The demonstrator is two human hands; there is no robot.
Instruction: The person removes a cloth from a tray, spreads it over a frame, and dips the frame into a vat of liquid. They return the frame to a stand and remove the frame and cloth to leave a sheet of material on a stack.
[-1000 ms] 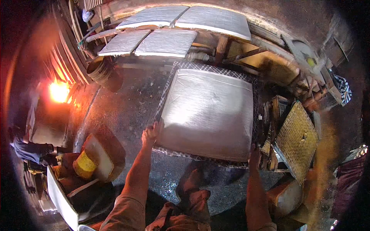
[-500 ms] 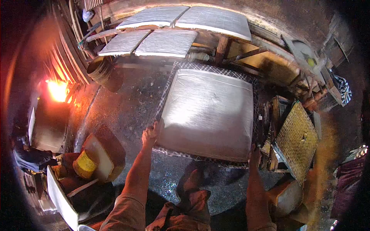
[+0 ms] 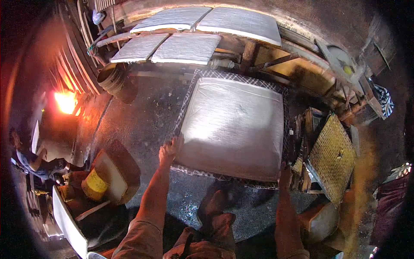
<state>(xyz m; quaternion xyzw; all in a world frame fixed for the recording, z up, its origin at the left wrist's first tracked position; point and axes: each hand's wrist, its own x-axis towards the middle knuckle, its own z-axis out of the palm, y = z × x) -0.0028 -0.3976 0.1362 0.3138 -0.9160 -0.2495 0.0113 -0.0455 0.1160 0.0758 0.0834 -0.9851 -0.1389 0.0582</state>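
A large, pale, smooth square sheet [image 3: 235, 129] lies in front of me on a dark-and-white checked cloth [image 3: 241, 77], whose border shows all round it. At the near left corner, my left hand [image 3: 168, 150] has its fingers curled on the checked cloth's edge. My right hand [image 3: 284, 175] is at the near right corner, in shadow, against the same edge. Its fingers are too dark to make out. Whether a board or frame lies under the cloth is hidden.
Several pale slabs [image 3: 237, 23] rest on a rack at the back. A fire [image 3: 65, 102] burns at the left, near a seated person [image 3: 36, 162]. A bucket [image 3: 113, 80] stands back left, a yellow container [image 3: 95, 183] front left. A yellow woven panel [image 3: 332, 157] leans at right.
The person at the far left has come further into view, with head and arm now showing. My hands and the pale sheet have hardly moved.
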